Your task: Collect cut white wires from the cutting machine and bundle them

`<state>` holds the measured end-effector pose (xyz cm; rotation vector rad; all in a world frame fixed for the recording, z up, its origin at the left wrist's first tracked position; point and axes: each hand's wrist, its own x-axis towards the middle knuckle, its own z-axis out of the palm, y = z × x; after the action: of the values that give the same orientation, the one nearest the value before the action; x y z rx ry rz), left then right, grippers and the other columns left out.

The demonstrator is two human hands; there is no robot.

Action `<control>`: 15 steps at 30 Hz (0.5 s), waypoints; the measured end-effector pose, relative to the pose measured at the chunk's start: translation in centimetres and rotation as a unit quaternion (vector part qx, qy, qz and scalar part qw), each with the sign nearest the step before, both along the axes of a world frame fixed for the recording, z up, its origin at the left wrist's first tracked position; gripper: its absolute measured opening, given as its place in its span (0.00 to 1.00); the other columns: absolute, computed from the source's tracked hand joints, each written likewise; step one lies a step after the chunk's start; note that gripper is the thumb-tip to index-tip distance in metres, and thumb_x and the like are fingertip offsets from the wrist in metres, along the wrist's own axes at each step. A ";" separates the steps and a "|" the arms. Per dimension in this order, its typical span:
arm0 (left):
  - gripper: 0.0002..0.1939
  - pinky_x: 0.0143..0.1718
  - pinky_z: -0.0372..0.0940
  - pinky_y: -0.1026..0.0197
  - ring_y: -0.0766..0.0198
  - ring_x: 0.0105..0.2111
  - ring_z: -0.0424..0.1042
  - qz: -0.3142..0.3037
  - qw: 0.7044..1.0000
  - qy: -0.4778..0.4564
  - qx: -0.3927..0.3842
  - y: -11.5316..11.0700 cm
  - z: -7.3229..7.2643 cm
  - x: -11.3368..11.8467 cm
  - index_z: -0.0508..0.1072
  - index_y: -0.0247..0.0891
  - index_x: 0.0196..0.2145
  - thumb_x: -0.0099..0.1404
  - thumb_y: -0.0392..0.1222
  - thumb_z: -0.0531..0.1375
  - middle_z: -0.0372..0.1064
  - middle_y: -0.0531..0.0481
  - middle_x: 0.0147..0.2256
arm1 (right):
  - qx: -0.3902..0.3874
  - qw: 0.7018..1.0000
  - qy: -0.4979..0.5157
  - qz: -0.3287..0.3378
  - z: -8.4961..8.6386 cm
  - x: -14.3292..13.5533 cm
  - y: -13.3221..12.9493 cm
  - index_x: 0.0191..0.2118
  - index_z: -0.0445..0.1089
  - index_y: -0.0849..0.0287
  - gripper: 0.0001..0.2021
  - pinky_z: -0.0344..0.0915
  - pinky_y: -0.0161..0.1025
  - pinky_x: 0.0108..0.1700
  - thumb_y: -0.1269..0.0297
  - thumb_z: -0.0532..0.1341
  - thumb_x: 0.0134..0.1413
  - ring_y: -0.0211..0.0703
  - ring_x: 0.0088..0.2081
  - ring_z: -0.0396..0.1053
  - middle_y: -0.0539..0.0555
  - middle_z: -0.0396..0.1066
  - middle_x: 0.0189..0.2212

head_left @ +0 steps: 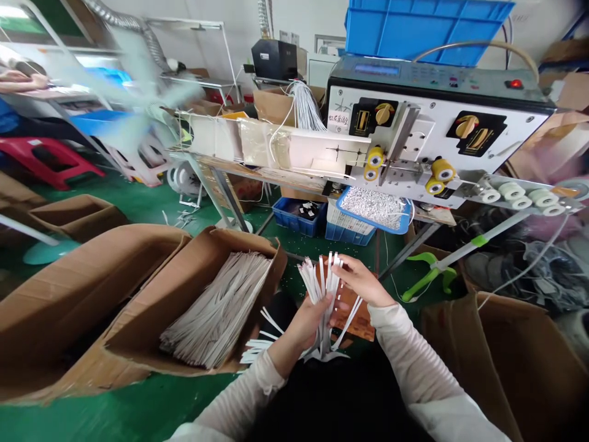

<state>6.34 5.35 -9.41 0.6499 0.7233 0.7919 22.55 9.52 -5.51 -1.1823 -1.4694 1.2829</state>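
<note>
A bundle of white cut wires stands upright over my lap, its tips fanned apart at the top. My left hand is wrapped round the bundle at mid-height. At its upper right, the fingers of my right hand are closed on the wire tips. More white wires stick out to the left behind my left forearm, and a few loose strands slant down below my right hand. To the left, a cardboard box holds a large pile of similar white wires.
A wire machine with yellow rollers stands on the bench ahead. Under it are a blue tray of white bits and a blue bin. Open boxes stand at far left and right. A fan and a person's hand are upper left.
</note>
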 end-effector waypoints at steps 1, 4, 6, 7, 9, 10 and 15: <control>0.34 0.20 0.54 0.68 0.72 0.18 0.64 0.001 1.000 0.000 -0.005 0.0 -0.1 0.0 0.73 0.29 0.48 0.54 0.60 0.70 0.76 0.43 0.32 | -0.004 1.000 0.005 -0.013 -0.2 0.0 0.0 0.43 0.73 0.58 0.18 0.58 0.31 0.25 0.47 0.63 0.58 0.35 0.25 0.61 0.48 0.67 0.27; 0.33 0.20 0.56 0.68 0.70 0.19 0.66 0.015 1.000 -0.003 -0.014 -0.1 -0.3 -0.1 0.71 0.30 0.48 0.54 0.58 0.71 0.76 0.44 0.31 | -0.018 0.999 0.022 -0.036 -0.7 -0.2 0.0 0.44 0.73 0.58 0.19 0.53 0.32 0.21 0.46 0.63 0.57 0.32 0.20 0.55 0.45 0.61 0.23; 0.32 0.21 0.57 0.67 0.69 0.20 0.67 0.025 1.000 -0.005 -0.014 0.0 -0.5 -0.1 0.71 0.31 0.47 0.54 0.58 0.71 0.75 0.44 0.31 | -0.024 0.998 0.028 -0.043 -0.9 -0.3 0.0 0.45 0.73 0.58 0.20 0.54 0.32 0.21 0.46 0.63 0.57 0.32 0.19 0.56 0.45 0.61 0.23; 0.31 0.21 0.58 0.67 0.68 0.20 0.68 0.029 0.999 -0.005 -0.012 0.0 -0.5 -0.1 0.71 0.31 0.46 0.54 0.58 0.71 0.75 0.44 0.31 | -0.025 0.998 0.027 -0.048 -1.0 -0.4 0.0 0.45 0.73 0.58 0.20 0.54 0.32 0.21 0.46 0.63 0.57 0.32 0.18 0.56 0.45 0.61 0.22; 0.30 0.21 0.58 0.66 0.67 0.20 0.68 0.034 0.999 -0.002 -0.005 0.1 -0.6 -0.1 0.72 0.31 0.44 0.55 0.59 0.70 0.75 0.44 0.30 | -0.029 0.998 0.018 -0.058 -0.9 -0.5 0.0 0.45 0.72 0.58 0.20 0.55 0.32 0.20 0.46 0.62 0.57 0.32 0.18 0.57 0.44 0.61 0.21; 0.29 0.21 0.58 0.66 0.67 0.20 0.69 0.035 0.999 0.002 0.000 0.2 -0.6 -0.2 0.72 0.31 0.43 0.55 0.59 0.70 0.75 0.44 0.30 | -0.031 0.998 0.010 -0.060 -0.8 -0.5 0.0 0.44 0.72 0.58 0.19 0.55 0.32 0.20 0.46 0.62 0.58 0.33 0.18 0.57 0.44 0.61 0.20; 0.27 0.21 0.57 0.66 0.67 0.21 0.69 0.027 0.999 0.013 0.036 0.4 -0.2 -0.3 0.73 0.30 0.38 0.57 0.60 0.68 0.76 0.42 0.32 | -0.039 0.999 -0.025 -0.008 -0.2 -0.5 -0.2 0.32 0.69 0.58 0.16 0.56 0.32 0.21 0.48 0.64 0.57 0.34 0.19 0.60 0.45 0.62 0.19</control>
<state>6.01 5.79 -9.64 0.7084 0.7414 0.8639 22.01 9.32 -5.72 -1.2825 -1.4535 1.3196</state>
